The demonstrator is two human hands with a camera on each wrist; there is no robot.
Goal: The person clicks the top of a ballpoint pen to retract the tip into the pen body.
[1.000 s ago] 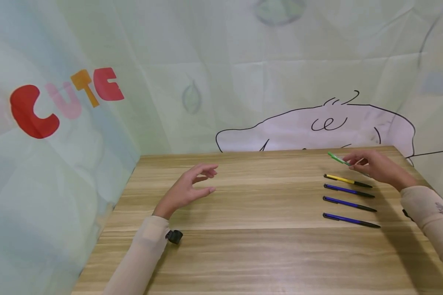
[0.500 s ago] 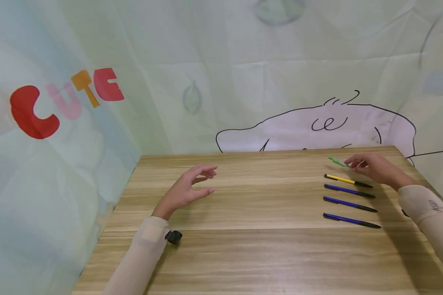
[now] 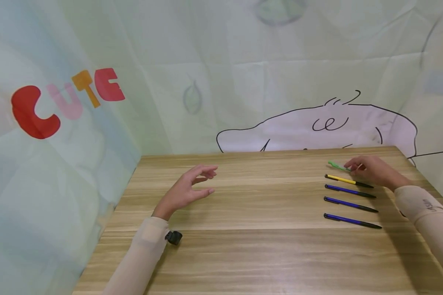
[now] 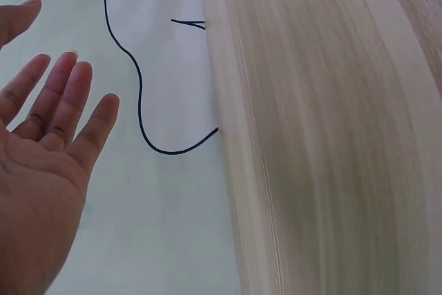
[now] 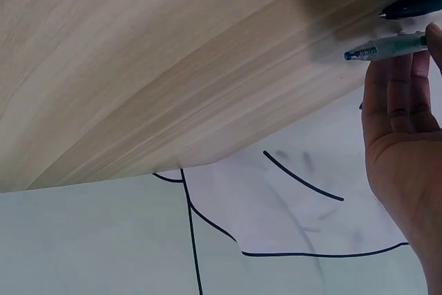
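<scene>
Near the table's far right corner, my right hand (image 3: 372, 170) pinches a green pen (image 3: 337, 166) between thumb and fingers. In the right wrist view the pen's clear tip end (image 5: 387, 48) sticks out past the fingers (image 5: 400, 94). Just in front of it on the table lies a yellow pen (image 3: 341, 179) with a black grip. Below that, three blue pens (image 3: 343, 189) with black grips lie in a column, roughly parallel. At the left, my left hand (image 3: 188, 186) hovers over the wood with fingers loosely bent and holding nothing; its palm (image 4: 41, 191) shows in the left wrist view.
The wooden table (image 3: 243, 254) ends at a printed cloth (image 3: 192, 61) behind it and another on the left with the letters CUTE. A small black device (image 3: 174, 237) sits at the left wrist.
My right hand has come down and slightly toward me with the green pen, bringing it closer to the row of pens. The left hand has stayed still.
</scene>
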